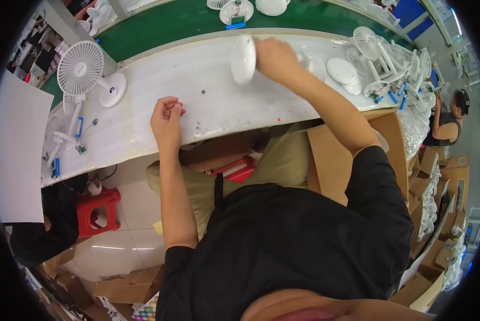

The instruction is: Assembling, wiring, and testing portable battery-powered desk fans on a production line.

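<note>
My right hand (277, 59) is closed around a white desk fan, held tilted above the bench. The fan's round base (243, 60) faces left, and its slatted head (314, 63) shows partly to the right, behind my wrist. Slight blur covers that hand, and its grip is partly hidden. Over the near side of the bench, my left hand (167, 115) is loosely closed with its fingers curled; nothing shows in it. A finished-looking white fan (81, 68) stands at the left on its round base (112, 90).
Loose fan parts with blue batteries (80, 127) and green boards lie left. Several fans (365, 43) and round white bases (341, 71) crowd the right. A green belt (170, 24) runs behind the white bench (138, 128). An open carton (331, 160) stands by my right side; a red stool (98, 211) is lower left.
</note>
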Available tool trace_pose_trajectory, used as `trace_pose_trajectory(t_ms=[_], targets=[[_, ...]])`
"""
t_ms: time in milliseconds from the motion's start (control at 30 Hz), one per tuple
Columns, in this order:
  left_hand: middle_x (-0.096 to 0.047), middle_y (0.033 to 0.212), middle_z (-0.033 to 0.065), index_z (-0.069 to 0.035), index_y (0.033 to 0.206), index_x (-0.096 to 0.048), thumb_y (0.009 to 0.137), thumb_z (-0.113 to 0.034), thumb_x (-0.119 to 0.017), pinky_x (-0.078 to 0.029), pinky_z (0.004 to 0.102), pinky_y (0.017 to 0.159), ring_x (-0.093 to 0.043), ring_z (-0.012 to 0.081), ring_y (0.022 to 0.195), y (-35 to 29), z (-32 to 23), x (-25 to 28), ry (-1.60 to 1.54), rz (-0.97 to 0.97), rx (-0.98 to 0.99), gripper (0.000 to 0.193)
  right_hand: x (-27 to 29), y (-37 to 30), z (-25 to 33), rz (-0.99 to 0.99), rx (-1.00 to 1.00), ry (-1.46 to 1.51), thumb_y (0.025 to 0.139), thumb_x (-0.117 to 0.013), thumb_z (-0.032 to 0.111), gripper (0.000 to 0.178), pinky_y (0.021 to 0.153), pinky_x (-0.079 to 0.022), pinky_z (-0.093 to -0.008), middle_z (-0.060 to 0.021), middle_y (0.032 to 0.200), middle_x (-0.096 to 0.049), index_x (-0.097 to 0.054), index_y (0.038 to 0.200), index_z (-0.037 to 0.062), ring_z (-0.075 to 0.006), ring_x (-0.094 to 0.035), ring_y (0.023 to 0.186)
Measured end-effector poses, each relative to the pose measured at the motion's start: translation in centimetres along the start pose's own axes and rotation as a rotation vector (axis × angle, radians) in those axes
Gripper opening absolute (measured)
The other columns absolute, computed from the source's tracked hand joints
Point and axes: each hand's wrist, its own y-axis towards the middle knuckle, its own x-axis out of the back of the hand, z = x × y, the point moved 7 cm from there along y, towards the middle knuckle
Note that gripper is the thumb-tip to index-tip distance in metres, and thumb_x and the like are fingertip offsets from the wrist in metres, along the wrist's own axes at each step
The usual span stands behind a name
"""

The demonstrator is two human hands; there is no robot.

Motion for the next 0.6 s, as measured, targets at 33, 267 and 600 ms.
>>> trace_pose_trajectory(t_ms=[33,267,600], targets=[[-0.061,0.087,0.0075,0.000,0.100,-0.060,0.086,0.000,-0.055,-0.048,0.0248,0.075,-0.056,0.0145,0.077,0.3,0.1,-0.1,0.008,0.010,-0.003,0.015,1.2,0.2,0.1,-0.088,0.041,0.034,0.085,-0.054,0.015,0.015,0.059,-0.050,-0.0456,-0.0176,0.075,-0.066,-0.060,0.092,0.0033,-0.0368,-0.065,0.067],[-0.061,0.094,0.0082,0.000,0.106,-0.059,0.086,-0.003,-0.058,-0.047,0.0265,0.081,-0.057,0.0163,0.085,-0.3,-0.7,0.0,0.032,0.004,-0.012,0.020,-3.1,-1.4,2.2,0.032,-0.015,0.042,0.083,-0.056,0.016,0.016,0.060,-0.049,-0.0466,-0.0186,0.075,-0.066,-0.061,0.091,0.0026,-0.0393,-0.063,0.066],[-0.060,0.113,0.0125,-0.001,0.117,-0.056,0.080,-0.008,-0.064,-0.044,0.0330,0.091,-0.056,0.0236,0.103,-1.1,-2.7,-3.9,0.369,-0.017,-0.174,0.038,-2.7,-1.2,0.0,0.074,-0.038,0.169,0.083,-0.057,0.017,0.022,0.058,-0.048,-0.0454,-0.0203,0.076,-0.066,-0.063,0.097,-0.0001,-0.0396,-0.061,0.066]])
